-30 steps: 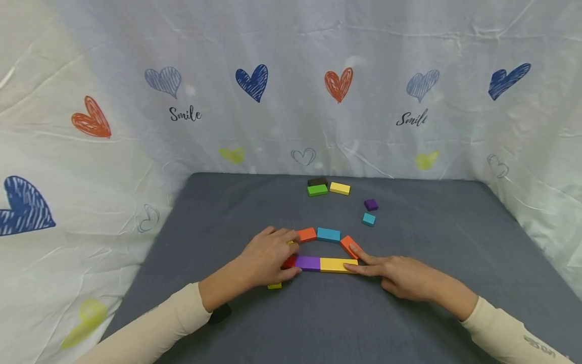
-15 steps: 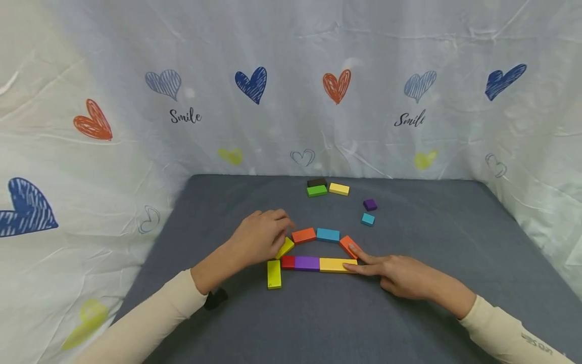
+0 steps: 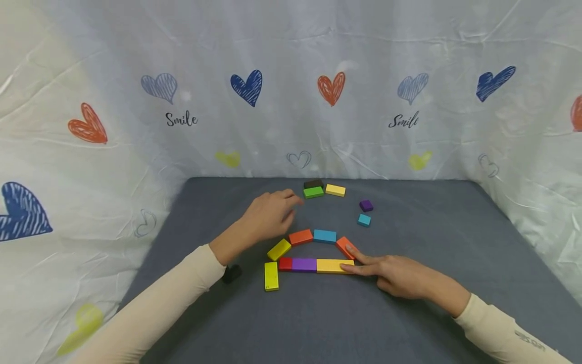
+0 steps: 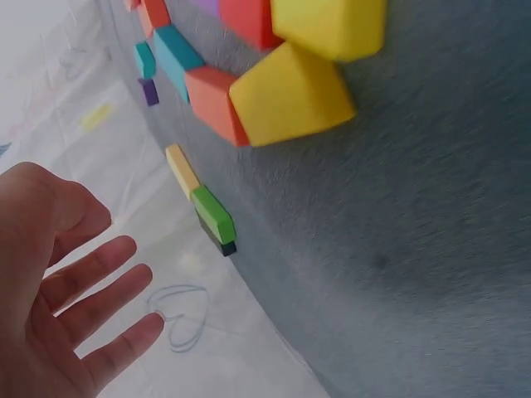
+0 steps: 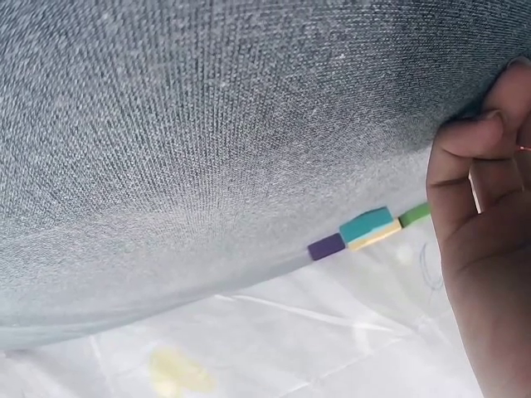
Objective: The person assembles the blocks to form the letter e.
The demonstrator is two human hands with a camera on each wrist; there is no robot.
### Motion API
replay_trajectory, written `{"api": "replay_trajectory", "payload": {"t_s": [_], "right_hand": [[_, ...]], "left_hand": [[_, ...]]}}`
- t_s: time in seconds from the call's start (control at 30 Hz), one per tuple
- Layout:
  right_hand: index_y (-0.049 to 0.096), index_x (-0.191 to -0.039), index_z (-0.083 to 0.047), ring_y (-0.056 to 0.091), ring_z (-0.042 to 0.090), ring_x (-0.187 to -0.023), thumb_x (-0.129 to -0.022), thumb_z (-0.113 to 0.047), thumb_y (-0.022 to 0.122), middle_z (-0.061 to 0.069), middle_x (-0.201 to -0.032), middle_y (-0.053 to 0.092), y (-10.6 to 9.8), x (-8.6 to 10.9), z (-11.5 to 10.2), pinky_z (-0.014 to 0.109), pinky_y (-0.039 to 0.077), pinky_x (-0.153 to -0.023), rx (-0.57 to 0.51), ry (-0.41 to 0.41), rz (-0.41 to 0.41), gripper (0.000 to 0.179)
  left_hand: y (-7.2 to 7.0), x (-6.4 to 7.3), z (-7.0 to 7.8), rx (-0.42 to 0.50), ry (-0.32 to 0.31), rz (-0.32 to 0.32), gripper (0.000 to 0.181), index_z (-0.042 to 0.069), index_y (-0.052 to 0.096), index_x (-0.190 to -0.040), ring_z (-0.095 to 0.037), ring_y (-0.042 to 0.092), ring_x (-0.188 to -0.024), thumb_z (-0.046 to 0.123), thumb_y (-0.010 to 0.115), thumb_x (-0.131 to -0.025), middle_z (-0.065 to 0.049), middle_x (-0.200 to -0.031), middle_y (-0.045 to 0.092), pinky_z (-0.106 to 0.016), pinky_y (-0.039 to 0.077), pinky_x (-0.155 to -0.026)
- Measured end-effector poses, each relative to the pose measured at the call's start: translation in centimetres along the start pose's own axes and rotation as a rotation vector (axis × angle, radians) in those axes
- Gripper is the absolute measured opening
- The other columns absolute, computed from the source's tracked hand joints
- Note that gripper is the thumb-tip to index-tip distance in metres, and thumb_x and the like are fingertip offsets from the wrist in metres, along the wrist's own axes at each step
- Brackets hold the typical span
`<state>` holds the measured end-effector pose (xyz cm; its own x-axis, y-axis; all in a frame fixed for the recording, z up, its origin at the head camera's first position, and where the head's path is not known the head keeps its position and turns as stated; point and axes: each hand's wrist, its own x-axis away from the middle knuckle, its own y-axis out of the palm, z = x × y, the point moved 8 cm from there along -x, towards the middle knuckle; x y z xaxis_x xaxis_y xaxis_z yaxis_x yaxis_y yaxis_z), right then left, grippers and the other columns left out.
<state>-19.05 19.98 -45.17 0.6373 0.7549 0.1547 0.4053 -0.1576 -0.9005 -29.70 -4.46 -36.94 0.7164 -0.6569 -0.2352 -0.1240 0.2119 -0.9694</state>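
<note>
An orange block (image 3: 342, 243) and an amber block (image 3: 329, 266) lie under two straight fingertips of the right hand (image 3: 402, 275). The left hand (image 3: 269, 215), its fingers relaxed and free, hovers above the gray table (image 3: 318, 323), a green block (image 3: 313, 192) near its fingertips.

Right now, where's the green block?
In the head view, the green block sits near the far edge of the table, right of the left hand, in front of the black block and left of the pale yellow block.
</note>
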Motion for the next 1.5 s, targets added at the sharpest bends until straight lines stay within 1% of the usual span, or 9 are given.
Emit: {"api": "replay_trajectory", "payload": {"t_s": [0.13,0.27,0.37,0.47,0.6,0.8,1.0,1.2,1.5], "right_hand": [[0.043,-0.162,-0.041,0.032,0.003,-0.058,-0.087,0.015,0.056,0.007,-0.172,0.031,0.0,0.2,0.2,0.019,0.032,-0.052,-0.003,0.001,0.009,0.093],[0.043,-0.162,-0.041,0.030,0.002,-0.056,-0.087,0.015,0.056,0.007,-0.172,0.031,0.0,0.4,0.3,0.019,0.031,-0.052,-0.008,0.002,0.012,0.094],[0.044,-0.161,-0.041,0.031,0.003,-0.056,-0.087,0.015,0.056,0.007,-0.171,0.032,0.1,0.4,0.2,0.019,0.031,-0.051,-0.014,0.003,0.008,0.094],[0.043,-0.162,-0.041,0.035,0.004,-0.059,-0.088,0.014,0.057,0.007,-0.171,0.033,0.2,0.3,0.1,0.019,0.031,-0.052,-0.012,-0.005,0.001,0.093],[0.041,-0.162,-0.043,0.036,0.005,-0.059,-0.088,0.013,0.057,0.004,-0.172,0.030,0.4,0.1,0.2,0.020,0.031,-0.052,-0.011,-0.004,-0.006,0.094],[0.045,-0.161,-0.041,0.046,0.009,-0.065,-0.089,0.014,0.059,0.006,-0.170,0.035,0.4,-0.1,-0.1,0.021,0.033,-0.052,-0.019,-0.022,0.006,0.092],[0.043,-0.161,-0.044,0.031,0.005,-0.055,-0.091,0.012,0.058,0.003,-0.171,0.033,0.4,-0.3,0.0,0.021,0.030,-0.051,-0.022,0.010,-0.024,0.091],[0.044,-0.160,-0.044,0.043,0.008,-0.064,-0.092,0.012,0.057,0.002,-0.170,0.035,0.0,-0.2,0.3,0.023,0.031,-0.052,-0.011,0.015,-0.010,0.089],[0.043,-0.160,-0.045,0.039,0.007,-0.060,-0.093,0.012,0.058,0.001,-0.171,0.034,0.0,0.3,0.9,0.023,0.030,-0.050,-0.015,0.039,-0.015,0.090]], "left_hand": [[1.0,-2.5,-0.5,-0.020,-0.030,-0.066,0.044,0.021,0.063,-0.147,-0.014,0.057,-0.071,0.014,0.058,-0.104,-0.001,-0.141,0.064,-0.026,0.045,-0.054],[2.3,-4.7,-0.8,-0.056,-0.056,-0.147,0.051,0.024,0.052,-0.158,-0.018,0.069,-0.098,0.016,0.054,-0.108,0.000,-0.159,0.053,-0.030,0.052,-0.060],[3.6,-6.0,-1.0,-0.093,-0.064,-0.219,0.054,0.026,0.045,-0.162,-0.021,0.064,-0.130,0.016,0.055,-0.110,0.002,-0.167,0.042,-0.035,0.060,-0.078],[4.9,-7.2,-1.3,-0.151,-0.065,-0.287,0.060,0.027,0.040,-0.165,-0.021,0.050,-0.147,0.014,0.058,-0.109,0.003,-0.171,0.036,-0.040,0.056,-0.100],[6.2,-8.5,-1.9,-0.211,-0.071,-0.348,0.071,0.028,0.037,-0.166,-0.021,0.046,-0.150,0.008,0.065,-0.105,0.005,-0.172,0.032,-0.043,0.051,-0.109],[7.8,-9.4,-2.4,-0.268,-0.042,-0.411,0.076,0.031,0.030,-0.169,-0.019,0.038,-0.154,0.002,0.062,-0.105,0.007,-0.175,0.024,-0.039,0.055,-0.103],[9.2,-10.0,-2.2,-0.375,0.013,-0.433,0.086,0.035,0.021,-0.170,-0.018,0.025,-0.160,-0.001,0.062,-0.104,0.010,-0.177,0.014,-0.040,0.051,-0.109],[10.1,-10.7,-1.9,-0.486,0.042,-0.452,0.091,0.034,0.020,-0.171,-0.016,0.020,-0.162,-0.001,0.068,-0.101,0.010,-0.175,0.020,-0.042,0.038,-0.120],[10.6,-11.7,-1.1,-0.592,0.143,-0.463,0.087,0.027,0.024,-0.170,-0.016,0.025,-0.160,-0.001,0.068,-0.101,0.007,-0.173,0.029,-0.045,0.032,-0.124]]}}
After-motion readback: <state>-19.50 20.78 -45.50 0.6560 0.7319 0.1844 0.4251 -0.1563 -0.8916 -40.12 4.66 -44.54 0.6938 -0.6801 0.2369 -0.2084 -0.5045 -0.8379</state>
